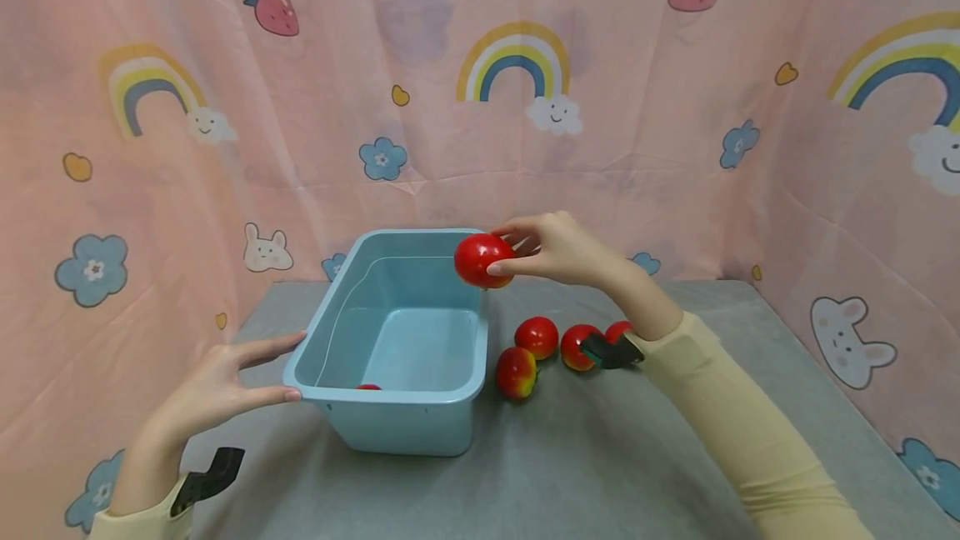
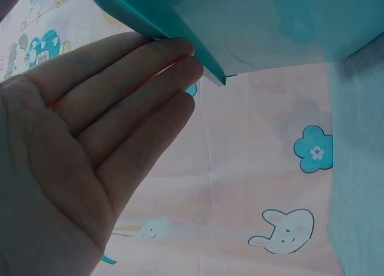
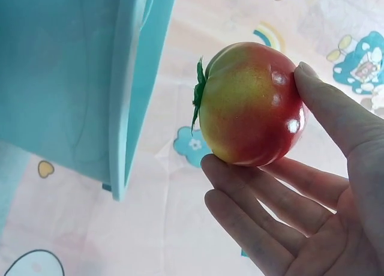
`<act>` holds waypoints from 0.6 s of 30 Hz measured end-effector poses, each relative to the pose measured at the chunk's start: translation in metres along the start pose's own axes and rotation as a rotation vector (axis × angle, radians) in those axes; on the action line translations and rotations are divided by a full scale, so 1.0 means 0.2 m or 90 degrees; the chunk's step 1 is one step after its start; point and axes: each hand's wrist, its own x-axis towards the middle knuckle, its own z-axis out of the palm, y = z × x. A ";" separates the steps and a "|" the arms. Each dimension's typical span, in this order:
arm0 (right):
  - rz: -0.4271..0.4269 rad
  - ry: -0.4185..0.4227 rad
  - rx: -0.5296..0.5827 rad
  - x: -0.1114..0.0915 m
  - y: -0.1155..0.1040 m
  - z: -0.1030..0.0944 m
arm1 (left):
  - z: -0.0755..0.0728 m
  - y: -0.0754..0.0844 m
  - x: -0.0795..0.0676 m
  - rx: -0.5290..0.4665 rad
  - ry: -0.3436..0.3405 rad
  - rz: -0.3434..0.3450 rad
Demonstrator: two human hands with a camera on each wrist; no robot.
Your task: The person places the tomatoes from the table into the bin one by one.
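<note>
My right hand (image 1: 562, 250) pinches a shiny red tomato (image 1: 476, 260) between thumb and fingers, raised by the right rim of a light blue plastic bin (image 1: 405, 397). The right wrist view shows the held tomato (image 3: 252, 105) with a yellow patch and green leafy calyx, just outside the bin wall (image 3: 123, 96). At the bin's near left corner, my left hand (image 1: 202, 394) touches the rim with thumb and fingers extended. Its straight fingers (image 2: 138, 90) lie against the outside of the rim in the left wrist view. Inside the bin, a sliver of something red (image 1: 368, 387) shows above the near rim.
Right of the bin, several tomatoes lie on the grey table (image 1: 585, 457), among them a red-yellow tomato (image 1: 517, 373) and a red tomato (image 1: 537, 337). Another tomato (image 1: 619, 331) is partly hidden by the right sleeve. A pink patterned curtain (image 1: 420, 198) hangs behind the table.
</note>
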 end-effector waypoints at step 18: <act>-0.021 -0.012 0.017 0.12 -0.06 0.06 | 0.00 0.01 0.00 -0.003 0.001 -0.004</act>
